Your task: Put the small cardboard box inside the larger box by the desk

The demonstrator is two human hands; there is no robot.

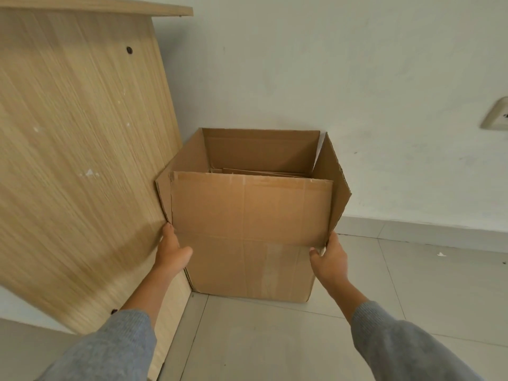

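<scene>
A large brown cardboard box (pixel 247 215) stands open on the floor, its left side against the desk's wooden side panel (pixel 82 133). Its four top flaps stand upright. My left hand (pixel 171 250) holds the box's front left corner at the flap fold, fingers wedged between box and panel, thumb in front. My right hand (pixel 328 258) grips the front right corner, thumb on the front face, fingers behind the right flap. Inside, only flat cardboard pieces (pixel 264 171) show over the front flap. I cannot make out a small box; the box's bottom is hidden.
A white wall (pixel 357 78) rises right behind the box, with a socket plate (pixel 496 115) at the far right. Pale floor tiles (pixel 275 339) spread in front of and to the right of the box. The desk top (pixel 110 6) overhangs at the upper left.
</scene>
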